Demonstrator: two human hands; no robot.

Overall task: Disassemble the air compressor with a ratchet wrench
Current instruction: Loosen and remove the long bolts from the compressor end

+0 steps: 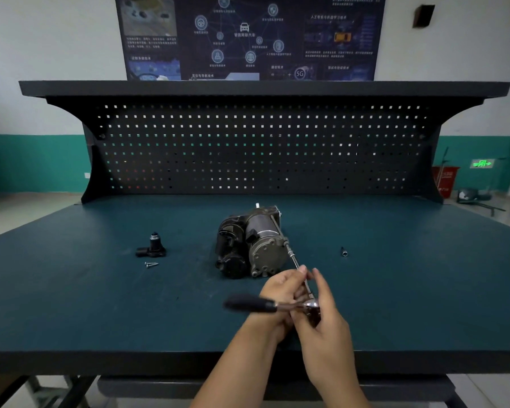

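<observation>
L hand (280, 290) pinched the ratchet wrench (251, 303) ext. bar; R hand (324, 319) clasped its head (handle toward 9 o'clock). The air compressor (259, 242) sat at 12 o'clock from them.

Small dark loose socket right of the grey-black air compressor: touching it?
Apart. Head view: bare teal bench lies between the socket and the compressor.

A bench (71, 290) with a dark teal top carries along its far edge a black pegboard (262, 148) under a dark shelf (262, 88), before a white wall (42, 54) with a teal lower band (33, 163), a dark poster (248, 36), a glowing green exit sign (482, 164) and a pale floor (18, 207).
</observation>
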